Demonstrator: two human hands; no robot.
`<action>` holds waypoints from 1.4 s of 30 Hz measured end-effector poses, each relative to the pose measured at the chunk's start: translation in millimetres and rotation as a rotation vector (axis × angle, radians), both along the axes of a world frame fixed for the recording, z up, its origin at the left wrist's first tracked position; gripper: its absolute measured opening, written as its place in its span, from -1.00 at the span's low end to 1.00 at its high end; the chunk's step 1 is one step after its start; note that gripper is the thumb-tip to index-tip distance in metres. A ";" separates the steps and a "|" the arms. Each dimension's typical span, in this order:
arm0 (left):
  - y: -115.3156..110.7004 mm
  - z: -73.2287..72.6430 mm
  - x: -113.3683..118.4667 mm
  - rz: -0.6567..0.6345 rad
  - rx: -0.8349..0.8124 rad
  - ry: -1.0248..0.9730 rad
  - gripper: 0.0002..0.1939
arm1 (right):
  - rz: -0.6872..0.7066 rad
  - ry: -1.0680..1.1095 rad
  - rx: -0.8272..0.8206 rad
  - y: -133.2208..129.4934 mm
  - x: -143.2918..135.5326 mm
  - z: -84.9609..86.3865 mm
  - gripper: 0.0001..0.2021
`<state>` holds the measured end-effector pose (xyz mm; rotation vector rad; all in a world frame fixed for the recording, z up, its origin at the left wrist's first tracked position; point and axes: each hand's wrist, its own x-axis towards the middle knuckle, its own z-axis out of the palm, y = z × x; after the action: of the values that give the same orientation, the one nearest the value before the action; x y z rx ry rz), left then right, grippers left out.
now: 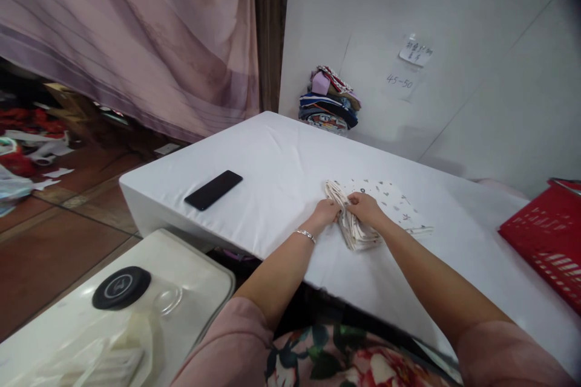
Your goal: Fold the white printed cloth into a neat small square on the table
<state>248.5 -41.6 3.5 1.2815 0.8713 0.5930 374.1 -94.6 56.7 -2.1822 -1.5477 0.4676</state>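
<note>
A small white cloth with a dark scattered print (385,199) lies on the white table (276,163); its near side is gathered into a thick folded roll. My left hand (325,214) grips the roll's left side, a silver bracelet on that wrist. My right hand (364,207) presses and pinches the roll from the right. Both hands touch the cloth and sit close together. The flat part of the cloth spreads out behind them.
A black phone (213,189) lies on the table's left part. A stack of folded colourful cloths (329,100) sits at the far edge against the wall. A red basket (547,236) stands at right. A white cabinet top (136,308) with a black disc is near left.
</note>
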 end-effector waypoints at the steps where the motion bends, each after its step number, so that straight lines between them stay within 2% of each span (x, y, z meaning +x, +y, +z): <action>1: 0.0 -0.2 -0.4 -0.005 0.003 -0.004 -0.77 | 0.022 -0.079 -0.005 -0.3 -3.5 2.2 -0.84; 6: 0.7 -3.7 -0.6 -0.024 0.030 -0.016 -0.78 | 0.094 -0.254 -0.070 -2.5 -14.4 11.3 -0.81; 10: 2.7 -7.1 0.0 -0.031 0.045 -0.016 -0.79 | 0.115 -0.220 -0.123 -2.4 -14.4 16.9 -0.83; 14: 4.7 -8.9 -0.2 -0.040 0.053 -0.019 -0.79 | 0.099 -0.190 -0.084 -1.4 -9.3 14.9 -0.84; 16: 4.6 -8.0 -0.8 -0.040 0.052 -0.020 -0.79 | 0.075 -0.081 -0.063 -1.8 -4.0 10.9 -0.83; 20: 1.3 -1.0 -2.5 -0.025 0.031 -0.020 -0.80 | 0.027 0.309 -0.062 -4.5 8.7 4.7 -0.82; 23: -2.2 6.4 -4.5 -0.020 0.005 -0.027 -0.79 | 0.016 0.426 -0.061 -5.3 13.3 4.5 -0.79; 26: -4.6 12.1 -6.5 -0.025 -0.019 -0.037 -0.79 | 0.013 0.311 -0.066 -2.8 11.7 7.3 -0.76; 31: -5.9 16.3 -7.5 -0.029 -0.052 -0.059 -0.76 | 0.074 -0.097 -0.090 2.9 3.2 17.8 -0.75; 34: -5.6 16.3 -6.3 -0.035 -0.059 -0.078 -0.73 | 0.123 -0.247 -0.122 2.9 -4.2 23.9 -0.75; 37: -4.6 14.0 -4.5 -0.035 -0.060 -0.090 -0.74 | 0.128 -0.288 -0.138 1.3 -11.3 26.5 -0.76; 42: -1.7 8.1 -1.2 -0.032 -0.061 -0.102 -0.73 | 0.125 -0.228 -0.155 0.1 -14.0 26.3 -0.78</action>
<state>247.3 -43.3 11.6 1.1979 0.7777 0.5977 360.1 -94.5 83.0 -2.3316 -1.8326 0.3998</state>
